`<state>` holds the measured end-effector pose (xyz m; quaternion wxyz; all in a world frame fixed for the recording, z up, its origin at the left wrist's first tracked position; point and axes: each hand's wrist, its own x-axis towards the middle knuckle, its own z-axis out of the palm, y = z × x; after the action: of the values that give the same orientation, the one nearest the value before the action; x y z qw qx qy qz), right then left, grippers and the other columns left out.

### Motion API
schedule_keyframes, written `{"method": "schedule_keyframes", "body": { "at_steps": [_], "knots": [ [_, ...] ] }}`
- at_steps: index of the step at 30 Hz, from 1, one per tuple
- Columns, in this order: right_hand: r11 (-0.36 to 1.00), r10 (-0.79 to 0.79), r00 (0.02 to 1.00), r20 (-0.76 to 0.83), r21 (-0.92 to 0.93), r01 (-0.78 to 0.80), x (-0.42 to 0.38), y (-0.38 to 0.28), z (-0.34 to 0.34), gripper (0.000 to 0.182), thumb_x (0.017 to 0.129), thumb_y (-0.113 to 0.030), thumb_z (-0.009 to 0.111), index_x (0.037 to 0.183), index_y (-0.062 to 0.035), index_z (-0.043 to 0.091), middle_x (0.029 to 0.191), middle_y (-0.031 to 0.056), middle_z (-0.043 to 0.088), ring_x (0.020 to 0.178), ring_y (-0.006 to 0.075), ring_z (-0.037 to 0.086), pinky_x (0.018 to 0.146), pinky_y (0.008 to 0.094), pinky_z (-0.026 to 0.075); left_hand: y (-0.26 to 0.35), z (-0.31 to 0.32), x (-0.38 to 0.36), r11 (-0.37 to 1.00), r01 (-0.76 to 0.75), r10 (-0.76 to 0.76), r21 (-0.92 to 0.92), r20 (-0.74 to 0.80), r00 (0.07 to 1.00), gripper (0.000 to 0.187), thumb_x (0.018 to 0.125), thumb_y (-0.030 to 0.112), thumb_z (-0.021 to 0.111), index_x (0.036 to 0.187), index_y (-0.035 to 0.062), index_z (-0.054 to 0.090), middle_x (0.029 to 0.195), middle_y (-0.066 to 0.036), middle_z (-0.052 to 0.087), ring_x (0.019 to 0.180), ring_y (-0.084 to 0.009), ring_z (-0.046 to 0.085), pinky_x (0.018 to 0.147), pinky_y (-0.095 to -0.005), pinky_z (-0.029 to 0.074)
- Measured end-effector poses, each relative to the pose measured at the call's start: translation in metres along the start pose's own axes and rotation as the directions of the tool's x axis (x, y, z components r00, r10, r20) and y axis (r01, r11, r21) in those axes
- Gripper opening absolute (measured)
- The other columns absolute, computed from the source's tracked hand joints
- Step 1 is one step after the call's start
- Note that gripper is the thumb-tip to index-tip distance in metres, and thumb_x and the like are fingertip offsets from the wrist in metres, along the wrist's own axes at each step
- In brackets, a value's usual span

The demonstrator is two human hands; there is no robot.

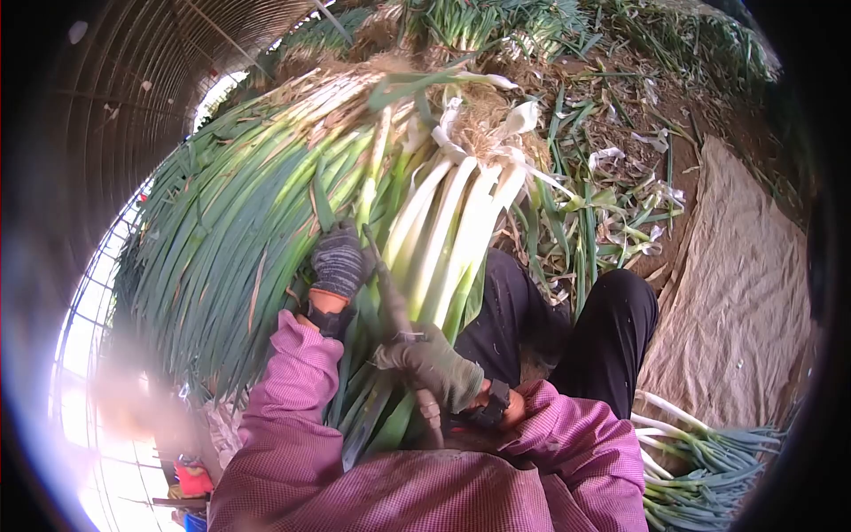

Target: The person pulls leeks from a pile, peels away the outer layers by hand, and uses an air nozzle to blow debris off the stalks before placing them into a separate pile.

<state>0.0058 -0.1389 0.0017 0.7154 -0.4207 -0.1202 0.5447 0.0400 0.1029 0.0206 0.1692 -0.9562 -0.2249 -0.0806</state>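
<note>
In the head view, my left hand (340, 262), in a grey striped glove, is closed around a green onion (376, 168) whose pale stalk runs up from the fist. My right hand (436, 365), also gloved, wraps round a brown wand-like tool (390, 297). Its thin tip points up beside my left hand, and a hose-like end hangs below my right. Just right of the tool, several thick white-stemmed green onions (456, 222) lie against my leg, roots away from me. A large pile of unpeeled green onions (239, 213) spreads to the left, leaves towards me.
Loose leaves and peelings (612, 186) litter the ground at the right. A beige cloth (727, 293) lies there, with more white-stemmed onions (700, 461) near its lower end. Bundles (461, 25) stand at the back. A wire mesh (106, 301) borders the left.
</note>
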Motion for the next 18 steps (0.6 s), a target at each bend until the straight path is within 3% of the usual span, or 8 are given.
{"method": "schedule_keyframes", "body": {
  "at_steps": [2, 5, 6, 9, 13, 17, 18],
  "knots": [
    [0.999, 0.013, 0.999, -0.034, 0.031, -0.012, -0.001, 0.001, 0.006, 0.020, 0.077, -0.014, 0.072, 0.085, 0.0008, 0.061, 0.067, 0.0037, 0.058, 0.051, 0.0112, 0.052, 0.045, 0.0281, 0.041, -0.003, 0.001, -0.004, 0.997, 0.000, 0.000, -0.076, -0.004, 1.000, 0.049, 0.069, 0.031, 0.073, 0.102, -0.0022, 0.059, 0.095, -0.025, 0.063, 0.085, -0.0400, 0.062, 0.077, -0.0464, 0.050],
    [0.990, -0.059, 0.984, -0.165, 0.116, 0.079, 0.002, 0.002, 0.007, 0.020, 0.077, -0.015, 0.073, 0.084, -0.0005, 0.060, 0.064, 0.0023, 0.056, 0.049, 0.0102, 0.049, 0.044, 0.0267, 0.038, -0.008, -0.014, 0.004, 0.960, -0.052, 0.078, -0.277, 0.085, 0.993, 0.048, 0.069, 0.030, 0.070, 0.102, -0.0040, 0.059, 0.096, -0.025, 0.062, 0.084, -0.0409, 0.062, 0.075, -0.0451, 0.050],
    [0.993, -0.076, 0.984, -0.160, 0.078, 0.089, 0.004, 0.004, 0.004, 0.019, 0.078, -0.014, 0.072, 0.085, -0.0016, 0.060, 0.063, 0.0012, 0.055, 0.048, 0.0097, 0.048, 0.042, 0.0261, 0.037, -0.007, -0.030, 0.006, 0.910, -0.016, 0.153, -0.414, 0.300, 0.942, 0.042, 0.072, 0.023, 0.067, 0.103, -0.0041, 0.059, 0.098, -0.026, 0.062, 0.086, -0.0415, 0.061, 0.076, -0.0429, 0.049],
    [0.998, -0.035, 0.986, -0.161, 0.055, 0.044, 0.003, 0.006, 0.007, 0.018, 0.078, -0.013, 0.072, 0.086, -0.0017, 0.060, 0.063, 0.0006, 0.054, 0.048, 0.0096, 0.048, 0.042, 0.0252, 0.037, 0.004, -0.023, -0.025, 0.716, 0.001, 0.281, -0.698, 0.290, 0.915, 0.040, 0.074, 0.014, 0.063, 0.109, -0.0052, 0.057, 0.102, -0.027, 0.060, 0.093, -0.0400, 0.060, 0.081, -0.0412, 0.047],
    [0.994, -0.033, 0.982, -0.185, 0.094, 0.051, 0.000, 0.008, 0.011, 0.016, 0.078, -0.011, 0.071, 0.086, -0.0017, 0.060, 0.065, 0.0005, 0.055, 0.048, 0.0097, 0.048, 0.042, 0.0251, 0.037, 0.002, -0.014, -0.070, 0.770, -0.180, 0.245, -0.612, 0.023, 0.969, 0.049, 0.081, 0.016, 0.065, 0.121, -0.0065, 0.050, 0.112, -0.029, 0.057, 0.104, -0.0394, 0.057, 0.087, -0.0410, 0.046],
    [0.995, -0.052, 0.977, -0.205, 0.076, 0.069, -0.005, 0.014, 0.019, 0.015, 0.079, -0.008, 0.070, 0.089, -0.0011, 0.061, 0.069, 0.0017, 0.058, 0.051, 0.0103, 0.051, 0.045, 0.0256, 0.040, 0.003, -0.032, -0.085, 0.761, -0.061, 0.265, -0.646, 0.224, 0.938, 0.055, 0.083, 0.012, 0.062, 0.131, -0.0056, 0.043, 0.118, -0.026, 0.057, 0.110, -0.0363, 0.056, 0.095, -0.0393, 0.044],
    [0.996, -0.052, 0.980, -0.195, 0.059, 0.065, -0.009, 0.012, 0.022, 0.016, 0.079, -0.008, 0.070, 0.090, -0.0009, 0.061, 0.071, 0.0023, 0.059, 0.053, 0.0107, 0.052, 0.046, 0.0259, 0.042, -0.002, -0.029, -0.088, 0.710, -0.091, 0.299, -0.699, 0.182, 0.937, 0.055, 0.083, 0.010, 0.061, 0.133, -0.0054, 0.042, 0.120, -0.025, 0.056, 0.112, -0.0346, 0.055, 0.096, -0.0385, 0.043]
  ]
}}
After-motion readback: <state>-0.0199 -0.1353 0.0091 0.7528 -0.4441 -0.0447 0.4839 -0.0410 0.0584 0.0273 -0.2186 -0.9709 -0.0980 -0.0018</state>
